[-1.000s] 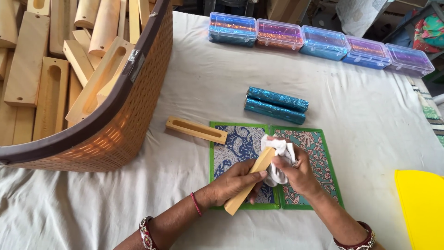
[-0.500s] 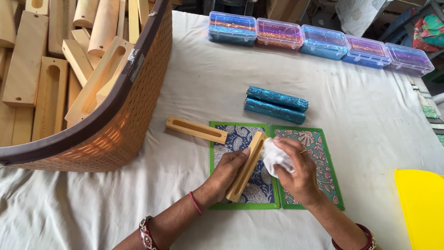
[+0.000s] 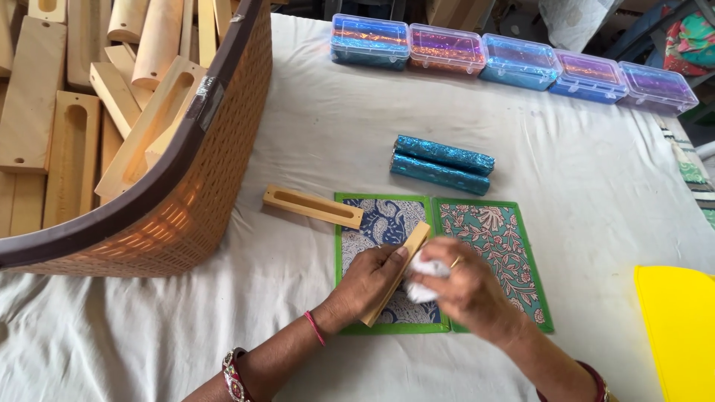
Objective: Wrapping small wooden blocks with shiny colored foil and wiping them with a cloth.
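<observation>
My left hand (image 3: 369, 281) grips a narrow wooden piece (image 3: 411, 246), held slanted on its edge over a blue patterned card with a green border (image 3: 376, 223). My right hand (image 3: 465, 286) clutches a crumpled white cloth (image 3: 423, 269) and presses it against the side of the wooden piece. A second patterned card in red and teal (image 3: 506, 238) lies just to the right, partly under my right hand. Another wooden piece with a long slot (image 3: 313, 206) lies flat on the white tablecloth, left of the cards.
A big woven basket (image 3: 194, 186) full of wooden pieces fills the left. Two glittery blue wrapped rolls (image 3: 441, 164) lie behind the cards. A row of several clear plastic boxes (image 3: 514, 59) stands at the back. A yellow sheet (image 3: 681, 335) lies at right.
The wooden piece has come down from a raised slant to rest low over the blue card. My right hand with the cloth has dropped and closed over its side.
</observation>
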